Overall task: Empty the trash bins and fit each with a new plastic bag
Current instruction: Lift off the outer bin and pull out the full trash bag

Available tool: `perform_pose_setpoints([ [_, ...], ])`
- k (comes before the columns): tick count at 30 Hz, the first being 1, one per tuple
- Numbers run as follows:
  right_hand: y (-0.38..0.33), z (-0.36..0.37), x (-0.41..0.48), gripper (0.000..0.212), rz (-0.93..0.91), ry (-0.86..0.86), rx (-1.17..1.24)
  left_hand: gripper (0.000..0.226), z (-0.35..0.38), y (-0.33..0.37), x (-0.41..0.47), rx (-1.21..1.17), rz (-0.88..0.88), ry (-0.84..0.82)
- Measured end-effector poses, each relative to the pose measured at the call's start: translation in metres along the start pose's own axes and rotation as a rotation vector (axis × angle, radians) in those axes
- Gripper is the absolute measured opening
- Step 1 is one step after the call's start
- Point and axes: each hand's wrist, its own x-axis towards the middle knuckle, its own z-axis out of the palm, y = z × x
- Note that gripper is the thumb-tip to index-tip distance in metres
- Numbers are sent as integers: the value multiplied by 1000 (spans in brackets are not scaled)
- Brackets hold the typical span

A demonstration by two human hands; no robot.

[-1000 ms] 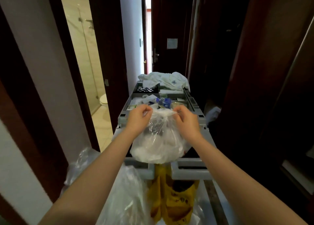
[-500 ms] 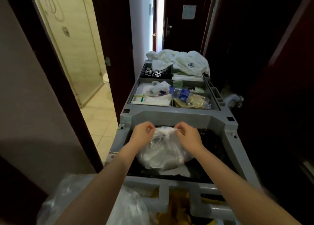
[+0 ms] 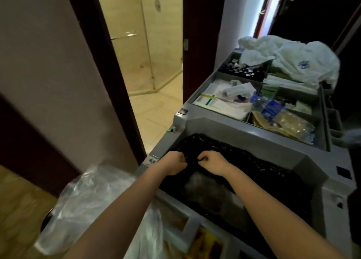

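A grey housekeeping cart (image 3: pixel 312 161) has a waste compartment lined with a black plastic liner (image 3: pixel 250 159). A tied clear trash bag (image 3: pixel 203 188) lies dimly down inside it, partly hidden by my right forearm. My left hand (image 3: pixel 173 164) and right hand (image 3: pixel 214 164) sit close together at the liner's near left part. Both have curled fingers that pinch folds of the black plastic. A crumpled clear plastic bag (image 3: pixel 88 200) lies low at the left beside the cart, over a dark round object that is mostly hidden.
The cart's top tray (image 3: pixel 197 94) holds paper packets, a water bottle (image 3: pixel 273 110) and white towels (image 3: pixel 304 61). A yellow bag (image 3: pixel 207 241) hangs at the cart's near end. An open bathroom doorway (image 3: pixel 152 82) is on the left, with a dark door frame (image 3: pixel 109 63).
The clear trash bag has gone down from my hands into the black liner. Both hands have let it go and now pinch the liner itself. My view has swung left.
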Motion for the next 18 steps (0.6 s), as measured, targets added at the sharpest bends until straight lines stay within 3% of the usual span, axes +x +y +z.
perform_pose_setpoints([
  [5, -41, 4, 13, 11, -170, 48, 216, 27, -22, -9, -36, -224, -7, 343],
  [12, -144, 6, -32, 18, -507, 190, 541, 16, -56, -45, -143, -412, -48, 883],
  [18, -253, 57, -105, 20, -845, 148, 474, 17, -51, -107, -279, -443, -122, 1125],
])
